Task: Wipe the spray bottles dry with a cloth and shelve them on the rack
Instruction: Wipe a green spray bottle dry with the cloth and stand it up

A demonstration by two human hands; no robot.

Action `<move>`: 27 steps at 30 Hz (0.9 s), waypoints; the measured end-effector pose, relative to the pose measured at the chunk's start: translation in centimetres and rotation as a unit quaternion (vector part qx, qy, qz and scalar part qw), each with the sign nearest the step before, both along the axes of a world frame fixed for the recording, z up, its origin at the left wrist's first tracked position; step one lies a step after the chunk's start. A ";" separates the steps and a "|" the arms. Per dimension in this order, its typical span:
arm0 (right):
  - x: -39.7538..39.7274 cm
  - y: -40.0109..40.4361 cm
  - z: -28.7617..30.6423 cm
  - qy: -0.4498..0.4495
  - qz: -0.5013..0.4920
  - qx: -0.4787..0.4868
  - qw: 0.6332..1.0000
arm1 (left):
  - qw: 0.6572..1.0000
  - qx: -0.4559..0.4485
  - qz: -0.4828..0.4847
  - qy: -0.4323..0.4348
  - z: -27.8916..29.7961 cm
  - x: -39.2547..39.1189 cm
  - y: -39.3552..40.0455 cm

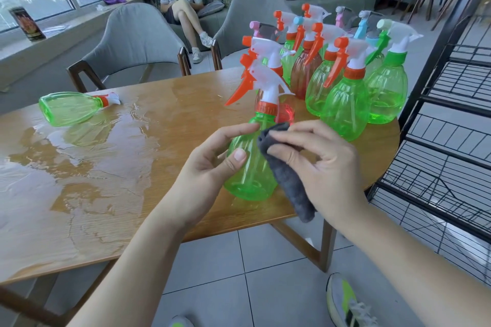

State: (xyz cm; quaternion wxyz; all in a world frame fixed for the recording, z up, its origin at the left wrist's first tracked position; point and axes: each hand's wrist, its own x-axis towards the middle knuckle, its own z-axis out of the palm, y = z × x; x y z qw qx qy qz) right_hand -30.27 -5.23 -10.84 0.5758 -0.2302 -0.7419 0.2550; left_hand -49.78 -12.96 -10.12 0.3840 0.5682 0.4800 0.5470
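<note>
A green spray bottle (249, 167) with an orange trigger stands upright at the table's near edge. My left hand (212, 162) grips its body from the left, thumb across the front. My right hand (318, 164) holds a folded grey cloth (287, 172) against the bottle's right side; the cloth's end hangs below the table edge. Several more spray bottles (345, 87), green and red, stand clustered behind on the table's right end. Another green bottle (69, 107) lies on its side at the far left.
The wooden table (119, 207) carries a wide puddle of water across its left and middle. A black wire rack (451, 119) stands at the right, close to the table. Two grey chairs (132, 42) face the far side; a person sits on a sofa beyond.
</note>
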 end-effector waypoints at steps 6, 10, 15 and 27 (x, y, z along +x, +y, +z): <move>0.2 0.5 0.0 -0.015 -0.002 0.008 1.000 | 1.000 0.001 -0.008 -0.026 0.1 0.1 -0.2; 0.4 -0.2 -1.1 -0.052 0.011 0.075 0.996 | 0.999 0.009 0.022 -0.022 -0.4 0.4 -0.2; 0.3 0.0 -0.4 -0.030 0.005 0.052 0.998 | 1.000 0.000 0.002 -0.017 -0.2 0.6 -0.2; 0.2 -1.0 -1.9 -0.135 0.066 0.196 0.969 | 0.997 -0.002 0.068 -0.047 0.0 0.8 0.6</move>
